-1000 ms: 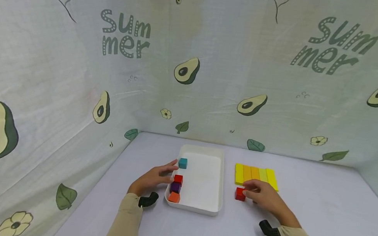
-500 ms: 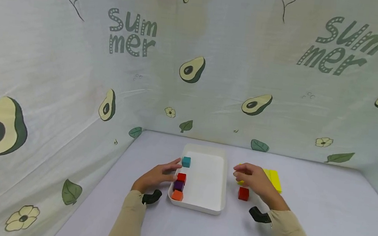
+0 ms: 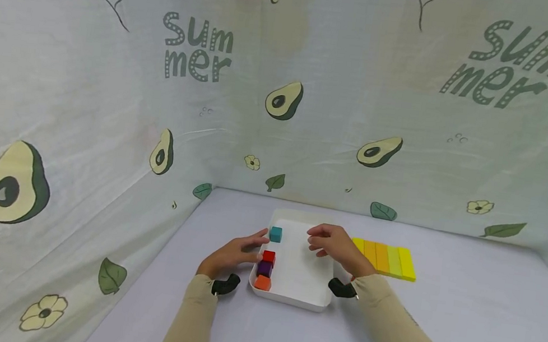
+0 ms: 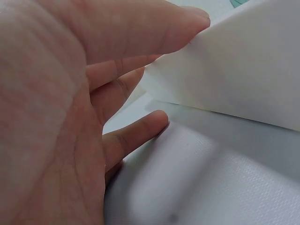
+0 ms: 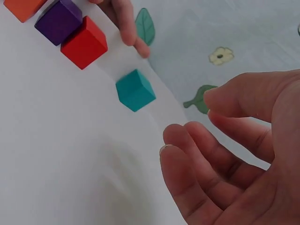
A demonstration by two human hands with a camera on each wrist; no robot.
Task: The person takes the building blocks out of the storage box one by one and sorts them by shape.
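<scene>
A white tray (image 3: 289, 301) lies on the table. Along its left side sit a teal cube (image 3: 275, 234), a red cube (image 3: 268, 257), a purple cube (image 3: 265, 270) and an orange cube (image 3: 263, 283). The last three stand in a row; the teal one is apart, farther back. My left hand (image 3: 233, 254) rests at the tray's left wall, its thumb touching the rim (image 4: 225, 26) in the left wrist view. Over the tray's right half hovers my right hand (image 3: 339, 246), fingers loosely bent. In the right wrist view nothing lies between its thumb and fingers (image 5: 178, 173).
Right of the tray lies a row of yellow and orange-yellow bars (image 3: 385, 260), partly behind my right hand. The second red cube is almost wholly hidden by my right wrist. A printed cloth (image 3: 316, 159) stands behind the table and along its left.
The right hand has left the red cube beside the bars and moved left, over the tray. That cube stayed on the table. My left hand kept its place by the rim.
</scene>
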